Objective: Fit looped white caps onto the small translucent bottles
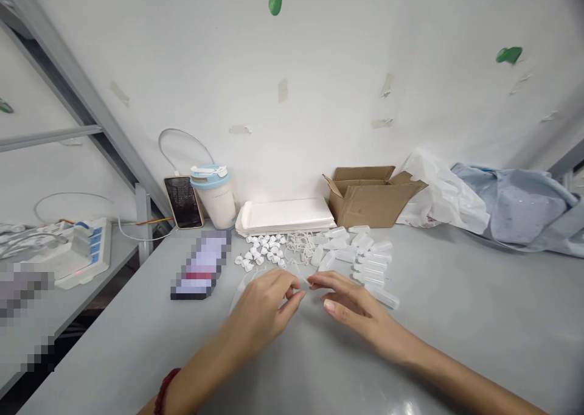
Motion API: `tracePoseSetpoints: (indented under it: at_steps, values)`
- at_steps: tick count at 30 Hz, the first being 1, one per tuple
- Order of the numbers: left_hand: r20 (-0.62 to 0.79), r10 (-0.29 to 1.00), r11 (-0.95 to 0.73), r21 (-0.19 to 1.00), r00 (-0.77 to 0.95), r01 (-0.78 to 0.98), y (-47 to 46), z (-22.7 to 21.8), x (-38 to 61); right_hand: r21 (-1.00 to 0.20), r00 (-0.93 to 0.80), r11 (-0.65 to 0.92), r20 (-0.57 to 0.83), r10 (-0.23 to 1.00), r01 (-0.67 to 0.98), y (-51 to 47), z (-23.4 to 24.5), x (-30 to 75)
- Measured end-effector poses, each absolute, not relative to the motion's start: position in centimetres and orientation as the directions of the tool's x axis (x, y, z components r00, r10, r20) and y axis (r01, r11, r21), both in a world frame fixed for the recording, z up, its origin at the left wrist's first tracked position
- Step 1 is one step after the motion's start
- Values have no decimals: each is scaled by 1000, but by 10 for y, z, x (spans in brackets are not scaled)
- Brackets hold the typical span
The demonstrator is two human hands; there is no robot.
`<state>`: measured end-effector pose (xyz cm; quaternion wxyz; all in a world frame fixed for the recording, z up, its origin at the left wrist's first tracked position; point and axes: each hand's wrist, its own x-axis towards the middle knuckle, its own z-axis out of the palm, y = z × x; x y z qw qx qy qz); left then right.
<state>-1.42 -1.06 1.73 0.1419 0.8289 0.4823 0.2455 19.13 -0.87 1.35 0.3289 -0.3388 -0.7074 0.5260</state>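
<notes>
String, thin and white (301, 274), slants forward and slightly left from near the bare right grip's (353, 302) fingertips, between it and the bare left grip (269, 296), over the grey tabletop (456, 299). Fingers curl; whether either pinches, I cannot tell. Lettering on the cream, blue-lidded cup (219, 207) is illegibly small. The string looks limp.

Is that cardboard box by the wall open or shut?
Open: the cardboard box has its flaps splayed outward, not folded over the top. What's inside is hidden.
</notes>
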Motion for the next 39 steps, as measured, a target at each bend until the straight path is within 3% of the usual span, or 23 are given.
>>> tracePoseSetpoints:
  at_steps: [7, 11, 13, 15, 19, 22, 25, 29, 39]
  values:
    - [310, 871, -489, 482, 380, 728, -13, 6, -4, -980, -657, 199, 166, 735, -25, -13, 16, 188]
    - [304, 888, -459, 551, 345, 697, -12, 6, -4, -962, -684, 274, 194, 703, 9, -12, 18, 190]
    - [308, 894, -447, 584, 324, 678, -12, 9, -4, -922, -665, 369, 205, 718, 114, -8, 15, 193]
    - [301, 906, -424, 617, 298, 663, -11, 14, -4, -802, -618, 515, 246, 747, 303, 0, 7, 196]
    - [244, 940, -342, 696, 239, 632, -9, 23, -7, -324, -605, 713, 379, 700, 622, 23, -14, 207]
    - [192, 954, -294, 746, 229, 597, -7, 26, -9, -94, -669, 750, 389, 633, 655, 35, -24, 214]
    - [178, 955, -284, 780, 237, 558, -6, 24, -9, 2, -687, 741, 377, 622, 672, 38, -24, 214]
    - [161, 954, -275, 806, 253, 524, -6, 21, -9, 18, -666, 709, 359, 654, 705, 36, -20, 210]
    - [178, 936, -316, 805, 302, 502, -7, 19, -8, -164, -635, 720, 369, 678, 674, 41, -18, 215]
